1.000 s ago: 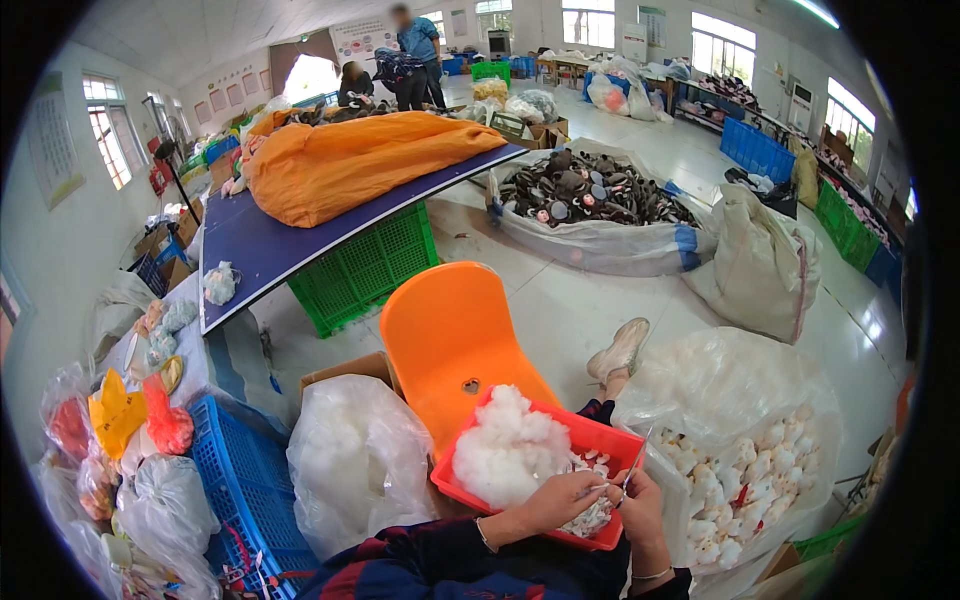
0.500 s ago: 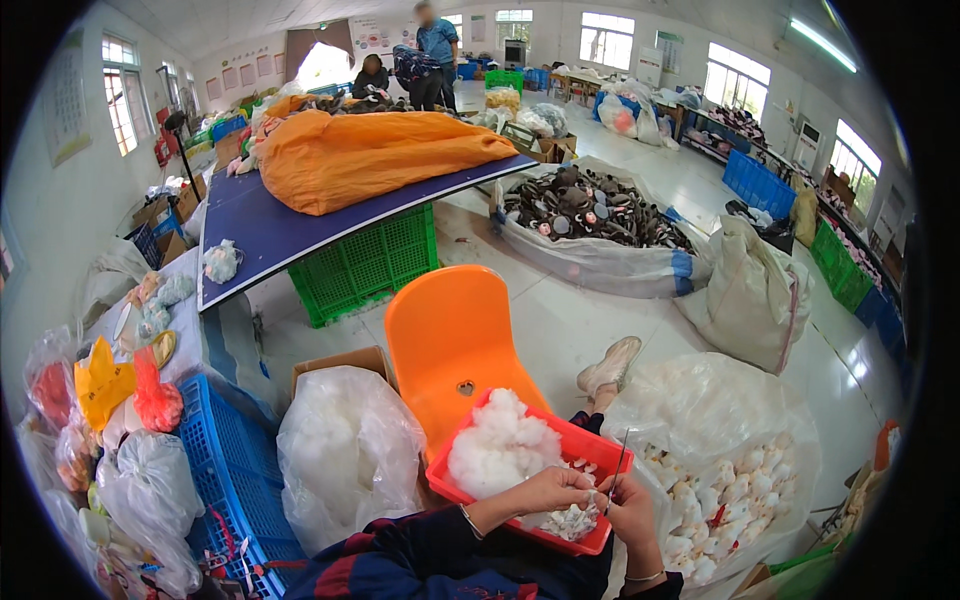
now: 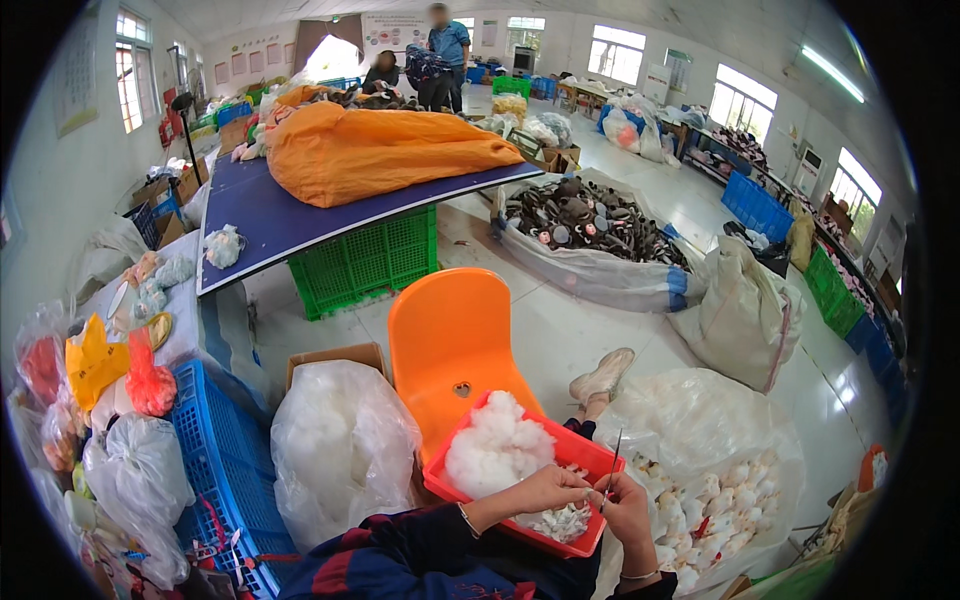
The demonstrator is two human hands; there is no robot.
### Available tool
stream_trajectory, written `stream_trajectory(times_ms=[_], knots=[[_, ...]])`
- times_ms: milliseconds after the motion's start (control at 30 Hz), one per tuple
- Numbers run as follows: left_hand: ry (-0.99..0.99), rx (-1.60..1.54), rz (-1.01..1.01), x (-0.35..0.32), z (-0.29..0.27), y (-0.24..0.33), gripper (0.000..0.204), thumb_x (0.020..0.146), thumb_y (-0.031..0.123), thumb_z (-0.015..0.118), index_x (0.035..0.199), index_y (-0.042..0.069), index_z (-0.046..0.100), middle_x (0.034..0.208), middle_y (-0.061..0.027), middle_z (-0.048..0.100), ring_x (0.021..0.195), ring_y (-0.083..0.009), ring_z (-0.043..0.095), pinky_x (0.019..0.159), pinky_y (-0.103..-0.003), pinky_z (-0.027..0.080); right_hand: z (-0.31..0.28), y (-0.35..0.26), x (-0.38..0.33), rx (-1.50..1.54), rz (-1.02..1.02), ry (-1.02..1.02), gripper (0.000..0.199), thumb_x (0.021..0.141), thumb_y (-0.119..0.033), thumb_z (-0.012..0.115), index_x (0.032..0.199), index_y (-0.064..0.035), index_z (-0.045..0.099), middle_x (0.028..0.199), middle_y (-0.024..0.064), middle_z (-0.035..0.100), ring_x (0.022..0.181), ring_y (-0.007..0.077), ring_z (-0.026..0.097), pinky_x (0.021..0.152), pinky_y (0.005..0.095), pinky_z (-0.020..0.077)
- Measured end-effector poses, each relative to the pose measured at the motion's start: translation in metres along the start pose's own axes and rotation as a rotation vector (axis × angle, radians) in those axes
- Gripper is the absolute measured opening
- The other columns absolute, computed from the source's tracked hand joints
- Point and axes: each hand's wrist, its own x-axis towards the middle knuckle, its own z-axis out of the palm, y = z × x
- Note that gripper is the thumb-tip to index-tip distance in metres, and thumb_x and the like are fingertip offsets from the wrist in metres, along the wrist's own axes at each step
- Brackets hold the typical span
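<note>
Over the right part of a red plastic tray (image 3: 436,488), my two hands meet. My left hand (image 3: 548,490) is closed in a pinch near the right fingertips; whatever lies in it is too small to name. My right hand (image 3: 627,508) grips a thin, dark, pointed tool (image 3: 615,455), its tip standing up past the fingers; its kind does not show. White stuffing (image 3: 495,450) heaps up in the tray, left of my hands. Small white pieces (image 3: 560,521) lie in the tray beneath the fingers.
An orange chair (image 3: 450,330) stands behind the tray. To the right, a clear plastic bag (image 3: 690,410) holds many small white items (image 3: 715,510). On the left are a bag of white stuffing (image 3: 340,450) and a blue crate (image 3: 225,480). Two people (image 3: 450,45) are at the back.
The whole view has shifted slightly. Both hands stay together over the tray, the pointed tool still upright in the right one.
</note>
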Motion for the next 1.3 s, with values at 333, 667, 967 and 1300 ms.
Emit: stream_trajectory(times_ms=[333, 667, 967, 1300], knots=[[0.353, -0.104, 0.172, 0.007, -0.014, -0.016, 0.026, 0.097, 0.023, 0.063, 0.099, -0.001, 0.071, 0.080, -0.0019, 0.068, 0.073, -0.0072, 0.061, 0.066, -0.025, 0.050, 0.004, -0.020, -0.007, -0.301, -0.105, -0.016, 0.028, 0.075, -0.015, 0.085, 0.094, 0.0005, 0.070, 0.078, 0.0032, 0.066, 0.070, 0.0107, 0.060, 0.066, 0.0262, 0.0489], [0.515, -0.121, 0.241, -0.009, -0.028, 0.000, 0.030, 0.098, 0.020, 0.064, 0.116, -0.002, 0.071, 0.092, -0.0043, 0.073, 0.089, -0.0088, 0.065, 0.080, -0.025, 0.051, 0.018, -0.044, -0.014, -0.440, -0.052, -0.050, 0.034, 0.071, -0.016, 0.087, 0.095, 0.0025, 0.072, 0.072, 0.0076, 0.065, 0.066, 0.0145, 0.059, 0.064, 0.0284, 0.0481], [0.428, -0.137, 0.219, -0.014, -0.045, -0.003, 0.026, 0.097, 0.020, 0.066, 0.112, -0.001, 0.073, 0.090, -0.0023, 0.071, 0.084, -0.0081, 0.063, 0.076, -0.024, 0.050, 0.007, -0.062, -0.015, -0.641, -0.207, -0.070, 0.035, 0.067, -0.014, 0.085, 0.097, -0.0003, 0.073, 0.072, 0.0078, 0.063, 0.069, 0.0217, 0.061, 0.067, 0.0339, 0.0483], [0.343, -0.092, 0.194, -0.015, -0.045, -0.004, 0.023, 0.095, 0.018, 0.068, 0.108, -0.001, 0.073, 0.092, -0.0023, 0.072, 0.085, -0.0075, 0.063, 0.077, -0.023, 0.050, 0.000, -0.065, -0.018, -0.745, -0.237, -0.100, 0.030, 0.070, -0.019, 0.083, 0.092, -0.0015, 0.072, 0.070, 0.0089, 0.062, 0.069, 0.0274, 0.060, 0.066, 0.0378, 0.0477]])
